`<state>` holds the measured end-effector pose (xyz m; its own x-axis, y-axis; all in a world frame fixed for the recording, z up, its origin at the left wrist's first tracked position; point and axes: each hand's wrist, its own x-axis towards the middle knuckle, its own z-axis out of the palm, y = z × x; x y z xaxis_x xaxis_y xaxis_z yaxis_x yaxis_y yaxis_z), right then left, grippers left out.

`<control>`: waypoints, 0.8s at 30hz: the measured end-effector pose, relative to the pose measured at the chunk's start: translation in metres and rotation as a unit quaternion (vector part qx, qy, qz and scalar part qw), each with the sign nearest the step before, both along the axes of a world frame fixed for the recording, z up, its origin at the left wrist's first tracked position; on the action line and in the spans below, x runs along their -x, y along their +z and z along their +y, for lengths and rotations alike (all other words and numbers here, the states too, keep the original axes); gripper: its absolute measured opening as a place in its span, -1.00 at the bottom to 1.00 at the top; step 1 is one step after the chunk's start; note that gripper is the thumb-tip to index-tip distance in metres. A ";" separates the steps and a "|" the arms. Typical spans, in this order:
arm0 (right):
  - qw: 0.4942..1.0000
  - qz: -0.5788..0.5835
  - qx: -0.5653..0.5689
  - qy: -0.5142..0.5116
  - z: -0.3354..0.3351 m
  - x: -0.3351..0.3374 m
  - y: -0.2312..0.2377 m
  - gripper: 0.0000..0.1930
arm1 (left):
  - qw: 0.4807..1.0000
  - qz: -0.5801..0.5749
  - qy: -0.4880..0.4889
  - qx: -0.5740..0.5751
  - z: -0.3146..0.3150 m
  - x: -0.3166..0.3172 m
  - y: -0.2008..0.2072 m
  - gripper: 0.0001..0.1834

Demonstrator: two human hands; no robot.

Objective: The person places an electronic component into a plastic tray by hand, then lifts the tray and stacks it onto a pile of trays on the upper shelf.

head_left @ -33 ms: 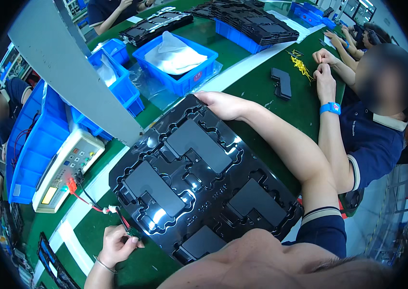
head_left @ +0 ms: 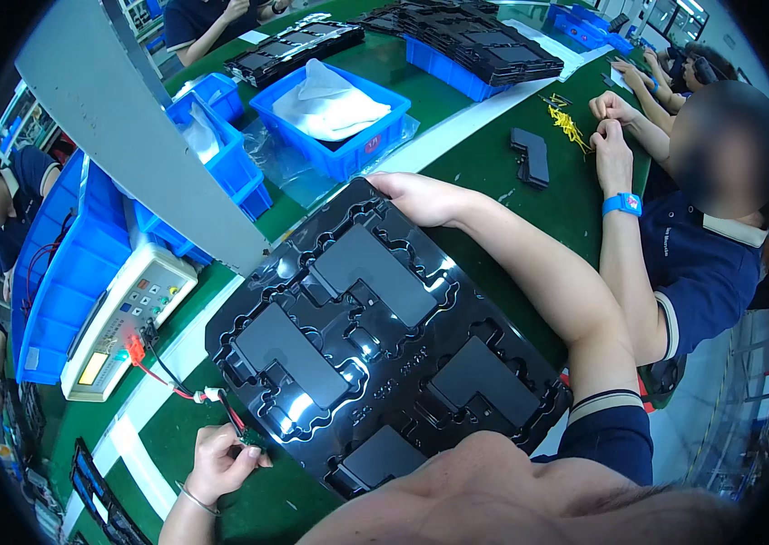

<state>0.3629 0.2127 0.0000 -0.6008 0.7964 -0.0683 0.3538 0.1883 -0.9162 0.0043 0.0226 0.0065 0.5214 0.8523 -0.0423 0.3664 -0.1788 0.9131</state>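
A black plastic tray [head_left: 407, 363] lies tilted across my front, with several dark L-shaped parts [head_left: 375, 272] in its moulded pockets. My right hand [head_left: 416, 195] reaches over to the tray's far corner and grips its edge; some of the fingers are hidden behind it. Beside the tray's left edge, my left hand [head_left: 224, 463] pinches a small green connector [head_left: 250, 440]. Red and black leads [head_left: 207, 396] run from this connector to a cream-coloured tester [head_left: 126, 318] with a lit display. My chin and shoulder cover the tray's near end.
A grey post [head_left: 139, 127] rises beside the tester. Blue bins [head_left: 339, 150] and stacks of black trays [head_left: 484, 45] stand along the far side. At right a co-worker's hands [head_left: 613, 127] are near yellow strips [head_left: 568, 127] and a loose dark part [head_left: 530, 156].
A person at the far left has shifted slightly to the right. My hands, the tray and the leads stay where they were.
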 end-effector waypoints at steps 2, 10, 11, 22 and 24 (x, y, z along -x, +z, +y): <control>1.000 0.004 0.004 0.000 0.002 0.000 -0.003 -0.71 | 1.000 0.000 0.001 0.003 0.000 0.000 0.000 -0.83; 0.997 0.063 0.030 -0.030 -0.002 0.003 -0.003 -0.81 | 1.000 0.008 0.007 0.013 0.000 0.001 0.000 -0.83; 0.997 0.062 0.032 -0.032 0.000 0.002 -0.004 -0.82 | 1.000 0.008 0.007 0.013 0.000 0.000 0.001 -0.83; 0.997 0.001 -0.018 -0.070 -0.001 0.003 -0.007 -0.76 | 1.000 0.004 -0.002 0.006 0.001 -0.001 0.003 -0.84; 0.994 0.053 -0.044 -0.086 -0.001 0.004 -0.009 -0.82 | 1.000 0.006 -0.002 0.006 0.001 -0.001 0.003 -0.84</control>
